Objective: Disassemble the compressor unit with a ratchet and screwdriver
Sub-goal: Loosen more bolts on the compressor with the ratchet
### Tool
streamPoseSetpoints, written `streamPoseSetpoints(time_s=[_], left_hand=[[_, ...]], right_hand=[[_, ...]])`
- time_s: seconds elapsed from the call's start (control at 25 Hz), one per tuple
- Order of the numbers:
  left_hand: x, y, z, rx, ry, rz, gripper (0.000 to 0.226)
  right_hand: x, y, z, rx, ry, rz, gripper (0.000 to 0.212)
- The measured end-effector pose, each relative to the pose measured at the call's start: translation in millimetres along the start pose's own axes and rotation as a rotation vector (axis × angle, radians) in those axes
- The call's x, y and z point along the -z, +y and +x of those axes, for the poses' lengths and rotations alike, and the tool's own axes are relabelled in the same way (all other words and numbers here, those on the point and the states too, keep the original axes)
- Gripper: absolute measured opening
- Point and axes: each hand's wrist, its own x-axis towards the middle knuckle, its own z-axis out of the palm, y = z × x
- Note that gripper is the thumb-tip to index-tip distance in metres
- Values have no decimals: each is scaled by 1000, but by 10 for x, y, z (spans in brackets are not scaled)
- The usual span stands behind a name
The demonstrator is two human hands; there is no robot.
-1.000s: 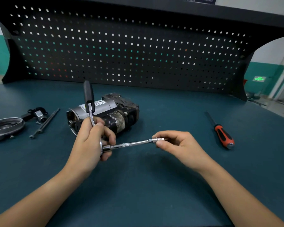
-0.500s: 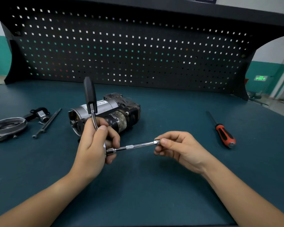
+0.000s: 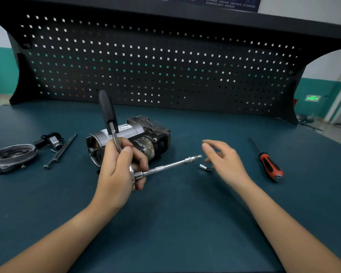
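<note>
My left hand (image 3: 120,166) grips the ratchet (image 3: 108,113) at its head, black handle pointing up. A chrome extension bar (image 3: 168,166) sticks out of the head to the right, its tip bare. A small socket bit (image 3: 204,167) lies on the mat just below that tip. My right hand (image 3: 223,160) hovers beside the bit with fingers spread and blurred, holding nothing. The compressor unit (image 3: 144,134) lies on its side behind my left hand. A red-and-black screwdriver (image 3: 268,163) lies to the right.
A removed round metal cover (image 3: 12,156), a small black bracket (image 3: 51,139) and long bolts (image 3: 61,150) lie at the left of the green mat (image 3: 175,223). A black pegboard (image 3: 156,66) closes off the back.
My right hand let go of the extension bar's tip and opened, moving right. The small socket bit now lies on the mat. The left hand still holds the ratchet.
</note>
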Motion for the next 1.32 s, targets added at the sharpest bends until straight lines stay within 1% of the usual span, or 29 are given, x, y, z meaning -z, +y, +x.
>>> streamPoseSetpoints(time_s=[0.04, 0.08, 0.12, 0.16, 0.2, 0.32, 0.36, 0.44, 0.48, 0.52, 0.56, 0.6, 0.64, 0.68, 0.76, 0.8, 0.84, 0.92, 1.0, 1.08, 1.16, 1.2, 1.32], left_hand=[[32, 17, 10, -26, 20, -2, 27], [66, 21, 16, -41, 34, -1, 27], [97, 10, 24, -45, 47, 3, 25], [119, -3, 34, -45, 55, 4, 23], [135, -12, 45, -48, 62, 5, 20], [159, -18, 49, -95, 82, 43, 10], [170, 3, 52, -143, 103, 76, 10], [208, 84, 82, -263, 160, 183, 16], [240, 133, 110, -314, 188, 237, 19], [275, 177, 144, -350, 212, 277, 20], [316, 207, 179, -370, 230, 310, 21], [350, 219, 208, -373, 236, 343, 22], [373, 219, 216, -363, 233, 372, 22], [384, 207, 218, -345, 226, 389, 23], [394, 154, 207, -306, 202, 393, 23], [396, 132, 206, -293, 192, 391, 22], [393, 119, 212, -290, 187, 386, 21], [406, 101, 227, -295, 188, 377, 20], [422, 96, 244, -296, 188, 354, 16], [429, 82, 254, -287, 173, 334, 15], [446, 69, 255, -290, 161, 348, 15], [452, 62, 249, -301, 155, 370, 16], [456, 40, 215, -364, 131, 455, 21]], right_hand=[[31, 91, 73, 42, 26, -304, 25], [36, 190, 127, 66, -31, -550, 28], [28, 279, 157, 74, -112, -709, 28], [15, 352, 175, 65, -149, -773, 27], [16, 385, 187, 44, -129, -794, 27], [178, 478, 241, -60, 77, -956, 30], [247, 504, 246, -124, 119, -1004, 32], [301, 491, 237, -233, 118, -1074, 34], [275, 439, 212, -235, 100, -1125, 35], [219, 369, 180, -177, 107, -1158, 38], [136, 272, 143, -71, 134, -1138, 41], [20, 153, 100, 61, 168, -1048, 43], [-125, 22, 35, 172, 173, -898, 41], [-288, -114, -32, 229, 145, -704, 36], [-615, -355, -115, 190, 52, -334, 28], [-749, -431, -128, 141, 17, -193, 28], [-851, -485, -125, 95, -7, -102, 29], [-982, -526, -119, 45, -15, -26, 32], [-1022, -519, -120, 42, 18, 10, 36], [-1017, -492, -82, 64, 6, 7, 50], [-992, -472, -9, 93, -67, -12, 69], [-983, -467, 22, 99, -104, -20, 72], [-935, -400, 72, 135, -142, -39, 70]])
